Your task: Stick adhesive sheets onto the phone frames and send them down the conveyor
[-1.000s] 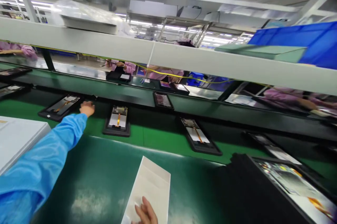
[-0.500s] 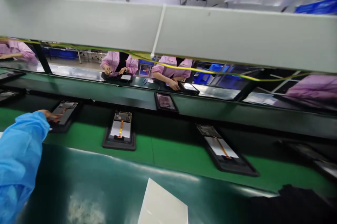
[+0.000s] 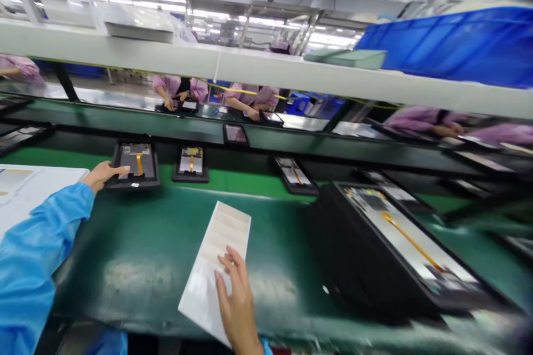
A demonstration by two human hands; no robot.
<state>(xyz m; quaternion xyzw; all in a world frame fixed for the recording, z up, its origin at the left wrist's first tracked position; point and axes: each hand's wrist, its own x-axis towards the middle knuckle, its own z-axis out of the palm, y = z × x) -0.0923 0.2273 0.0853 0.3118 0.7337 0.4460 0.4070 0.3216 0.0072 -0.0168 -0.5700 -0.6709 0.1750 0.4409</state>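
My left hand (image 3: 103,174), in a blue sleeve, grips the left edge of a black tray (image 3: 155,173) that carries an open device (image 3: 130,161) with an orange ribbon. The tray's near edge reaches over the border of the green belt. Above a white rectangular panel (image 3: 200,271) on the dark green bench, my right hand (image 3: 237,294) is held with its fingers apart and nothing between them. Whether its fingertips touch the panel is unclear.
More trays with devices lie on the belt (image 3: 233,181). A black stack bearing a large open device (image 3: 400,233) stands at the right. White sheets (image 3: 45,188) are at the left. Co-workers in pink sit beyond the shelf (image 3: 258,66), which holds a blue bin (image 3: 453,44).
The view has tilted up and widened. My left hand has drawn its tray toward the bench edge. My right hand has come into view over the white panel.
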